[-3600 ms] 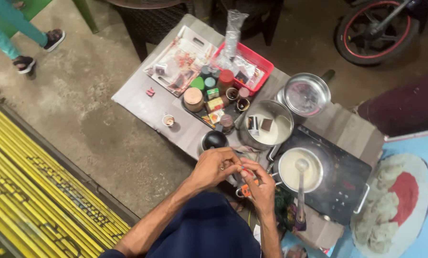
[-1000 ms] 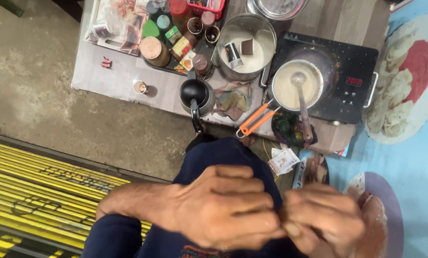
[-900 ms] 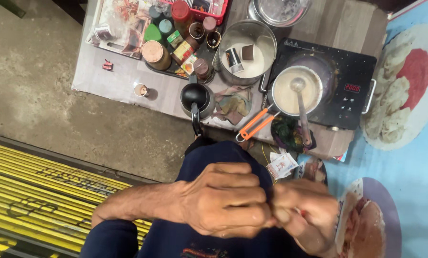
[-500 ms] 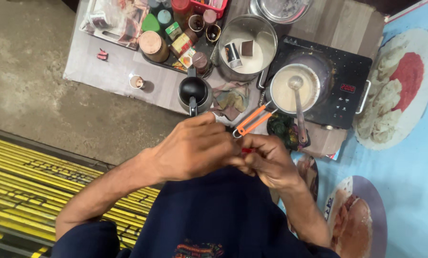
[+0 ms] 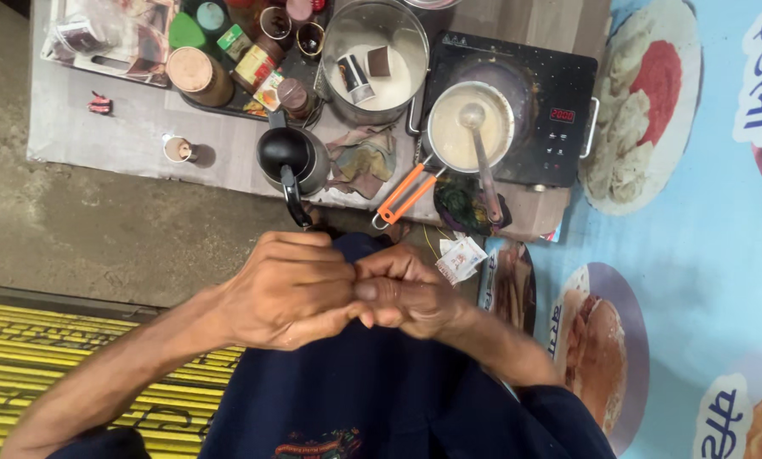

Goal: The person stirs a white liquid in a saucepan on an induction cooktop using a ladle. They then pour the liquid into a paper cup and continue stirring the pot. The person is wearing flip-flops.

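My left hand (image 5: 289, 291) and my right hand (image 5: 408, 294) are pressed together in front of my dark blue shirt (image 5: 372, 391), just below the table's near edge. Both have the fingers curled shut, knuckles meeting. Anything between them is hidden. Closest on the table are a black kettle (image 5: 289, 158) with its handle toward me and orange-handled tongs (image 5: 406, 195). A small white sachet (image 5: 460, 257) lies just right of my right hand.
A pan of beige liquid (image 5: 459, 136) with a ladle (image 5: 483, 161) sits on a black induction cooktop (image 5: 559, 102). Behind are a steel pot (image 5: 372, 34) holding two small cups, a crumpled cloth (image 5: 362, 158), jars (image 5: 195, 73), a paper cup (image 5: 177, 150). Yellow grating (image 5: 49, 357) lies left, a blue food banner (image 5: 704, 255) right.
My view has shifted over the frames. My joined hands moved from low near my lap up toward the table's edge and stay pressed together.
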